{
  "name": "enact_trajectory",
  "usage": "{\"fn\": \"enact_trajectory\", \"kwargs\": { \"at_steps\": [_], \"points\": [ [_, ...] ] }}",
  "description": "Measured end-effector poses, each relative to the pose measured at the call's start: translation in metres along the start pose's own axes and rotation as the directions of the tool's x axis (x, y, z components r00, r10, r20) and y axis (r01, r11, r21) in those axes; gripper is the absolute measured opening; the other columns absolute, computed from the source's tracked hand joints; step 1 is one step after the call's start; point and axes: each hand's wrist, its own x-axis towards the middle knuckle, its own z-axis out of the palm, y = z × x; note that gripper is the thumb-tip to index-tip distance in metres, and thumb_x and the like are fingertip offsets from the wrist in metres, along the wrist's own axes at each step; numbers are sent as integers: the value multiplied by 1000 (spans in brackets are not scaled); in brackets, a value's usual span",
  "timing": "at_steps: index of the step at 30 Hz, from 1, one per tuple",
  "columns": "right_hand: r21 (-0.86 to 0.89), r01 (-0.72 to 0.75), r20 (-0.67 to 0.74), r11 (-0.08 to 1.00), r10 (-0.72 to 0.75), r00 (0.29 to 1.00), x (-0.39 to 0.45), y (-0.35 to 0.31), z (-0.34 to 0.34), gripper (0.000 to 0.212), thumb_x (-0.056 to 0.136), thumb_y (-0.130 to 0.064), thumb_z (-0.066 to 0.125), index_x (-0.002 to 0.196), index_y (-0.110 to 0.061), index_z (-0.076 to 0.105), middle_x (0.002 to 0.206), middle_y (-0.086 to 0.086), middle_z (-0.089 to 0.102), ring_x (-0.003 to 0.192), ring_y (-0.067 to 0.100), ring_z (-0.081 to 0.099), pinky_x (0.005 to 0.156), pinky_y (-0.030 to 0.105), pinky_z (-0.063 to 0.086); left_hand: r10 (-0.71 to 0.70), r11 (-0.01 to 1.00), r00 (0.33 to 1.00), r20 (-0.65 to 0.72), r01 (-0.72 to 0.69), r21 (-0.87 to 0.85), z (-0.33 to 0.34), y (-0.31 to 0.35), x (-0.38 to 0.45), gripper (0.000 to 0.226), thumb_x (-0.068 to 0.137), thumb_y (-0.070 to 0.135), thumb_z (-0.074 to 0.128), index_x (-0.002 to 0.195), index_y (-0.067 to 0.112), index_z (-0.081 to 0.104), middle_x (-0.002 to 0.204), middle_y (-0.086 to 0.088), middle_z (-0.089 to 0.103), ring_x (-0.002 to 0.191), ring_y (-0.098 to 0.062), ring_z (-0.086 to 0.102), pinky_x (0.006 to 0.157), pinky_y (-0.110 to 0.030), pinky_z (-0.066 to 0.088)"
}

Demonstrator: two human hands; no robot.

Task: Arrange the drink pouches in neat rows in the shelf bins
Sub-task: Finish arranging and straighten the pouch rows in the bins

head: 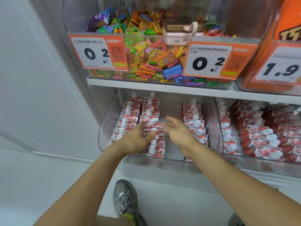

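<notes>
**Red-and-white pouches lined up in the clear bin**

Red-and-white drink pouches (150, 121) stand in three rows inside the clear shelf bin (105, 128), with a bare lane between the middle and right rows. Left hand (138, 139) rests on the middle row, thumb against a white cap (154, 130), its grip loosely curled. Right hand (177, 129) hovers over the bare lane, fingers spread, holding nothing. Beside it, a neighbouring bin (219, 121) holds jumbled pouches. Above, a candy bin (78, 26) carries orange price tags (97, 53).
</notes>
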Motion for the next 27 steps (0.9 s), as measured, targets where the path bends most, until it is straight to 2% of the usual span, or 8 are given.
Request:
{"fn": "enact_trajectory", "kwargs": {
  "at_steps": [4, 9, 12, 14, 17, 19, 24, 27],
  "points": [
    [8, -6, -58, 1000, 6, 998, 6, -10, 15, 69, 97, -53, 51, 155, -29, 24, 156, 3, 38, 140, 21, 41, 109, 35, 35, -36, 981, 999, -10, 34, -188, 3, 7, 3, 80, 87, 64, 50, 148, 21, 22, 146, 0, 44, 127, -20, 48, 106, -36, 39],
    [151, -72, 4, 986, 72, 997, 14, -13, 18, 63, 104, -43, 42, 158, -24, 16, 164, 0, 22, 148, 22, 27, 117, 35, 24, -109, 931, 993, -40, 88, -355, 10, 17, 21, 96, 89, 64, 47, 153, 18, -8, 155, -1, 31, 140, -24, 33, 114, -39, 29],
    [81, -40, -1, 996, 40, 999, 19, -8, 17, 53, 106, -39, 40, 155, -23, 28, 159, -1, 33, 145, 20, 33, 114, 31, 27, -114, 902, 992, -61, 78, -424, 8, 16, 24, 85, 89, 56, 56, 152, 21, 11, 148, 1, 38, 131, -19, 41, 109, -35, 33],
    [-33, -29, -66, 999, 26, 997, 22, -6, 17, 58, 104, -48, 38, 156, -26, 26, 160, 2, 33, 145, 24, 34, 118, 39, 28, -107, 881, 993, -44, 74, -468, 5, 15, 25, 74, 90, 50, 57, 148, 18, 23, 142, 3, 43, 123, -16, 45, 105, -31, 35],
    [-52, -30, -168, 998, 21, 986, 28, -12, 15, 60, 104, -49, 34, 158, -28, 18, 161, 4, 30, 147, 28, 30, 119, 44, 26, -116, 869, 993, -39, 82, -488, 5, 17, 34, 84, 91, 56, 52, 153, 19, 10, 155, 0, 29, 140, -22, 33, 114, -38, 27],
    [-29, -9, -147, 1000, 4, 989, 32, -16, 16, 57, 105, -45, 32, 158, -30, 17, 162, 1, 29, 147, 27, 30, 117, 42, 25, -101, 853, 994, -38, 67, -517, 7, 19, 40, 85, 91, 58, 49, 154, 24, 2, 160, 3, 18, 145, -21, 23, 117, -41, 21],
    [-53, 37, -102, 998, -42, 994, 45, -8, 19, 50, 106, -43, 33, 152, -22, 33, 153, 3, 42, 141, 24, 39, 107, 30, 30, -102, 835, 988, -113, 24, -550, 10, 16, 60, 74, 91, 57, 51, 147, 17, 23, 138, 2, 48, 123, -20, 49, 103, -34, 38],
    [-40, 65, -157, 997, -71, 985, 59, -7, 21, 62, 102, -53, 36, 156, -24, 24, 157, 3, 38, 143, 26, 37, 115, 35, 30, -93, 853, 962, -256, -55, -519, 15, 17, 79, 78, 92, 55, 49, 148, 8, 21, 141, -2, 46, 128, -22, 45, 97, -25, 33]
  ]
}}
